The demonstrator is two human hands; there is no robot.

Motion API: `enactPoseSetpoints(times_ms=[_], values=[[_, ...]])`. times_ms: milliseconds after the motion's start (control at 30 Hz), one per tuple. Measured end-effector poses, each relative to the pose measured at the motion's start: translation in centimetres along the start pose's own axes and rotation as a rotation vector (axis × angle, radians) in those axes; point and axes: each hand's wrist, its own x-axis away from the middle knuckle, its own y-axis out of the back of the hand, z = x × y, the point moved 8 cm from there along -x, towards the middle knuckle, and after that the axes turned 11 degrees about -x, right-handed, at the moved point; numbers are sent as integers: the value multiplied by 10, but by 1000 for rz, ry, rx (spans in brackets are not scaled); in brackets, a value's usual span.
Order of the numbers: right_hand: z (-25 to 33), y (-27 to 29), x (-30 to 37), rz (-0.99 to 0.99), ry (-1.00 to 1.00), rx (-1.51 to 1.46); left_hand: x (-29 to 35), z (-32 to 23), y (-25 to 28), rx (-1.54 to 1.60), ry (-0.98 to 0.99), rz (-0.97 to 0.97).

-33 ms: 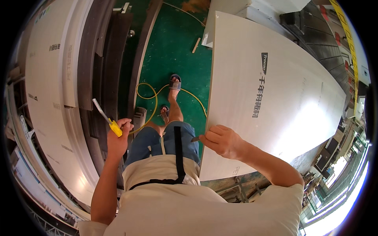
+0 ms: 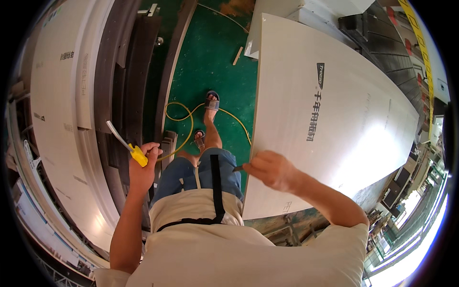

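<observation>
My left hand (image 2: 144, 165) is closed round a yellow air blow gun (image 2: 138, 155). Its silver nozzle (image 2: 117, 134) points up and left, and a thin yellow hose (image 2: 192, 129) runs from near this hand down to the floor. On my right, a large white board (image 2: 291, 110) lies with its long edge beside my body. My right hand (image 2: 271, 170), slightly blurred, is over the near part of that edge. A small dark flat piece (image 2: 238, 169) is pinched between its fingers and sticks out to the left; its kind is unclear.
Stacked white boards (image 2: 57, 134) fill the left side, beside dark brown panels (image 2: 138, 86). My sandaled feet (image 2: 212, 103) stand on the green floor (image 2: 215, 52), with the hose looped around there. A small wooden strip (image 2: 237, 56) lies farther off. Dark slatted material (image 2: 382, 52) is at the far right.
The blow gun's nozzle has tipped a little to the left and down. My right hand has shifted very slightly and is more blurred.
</observation>
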Motion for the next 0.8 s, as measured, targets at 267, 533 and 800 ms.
enactPoseSetpoints(times_ms=[267,533,800], values=[[-96,134,-66,-561,-153,287,55,-23,-12,272,-101,18],[15,-16,20,-297,-60,194,130,114,-75,771,273,170],[103,-123,91,-16,23,53,176,190,-108,876,341,61]])
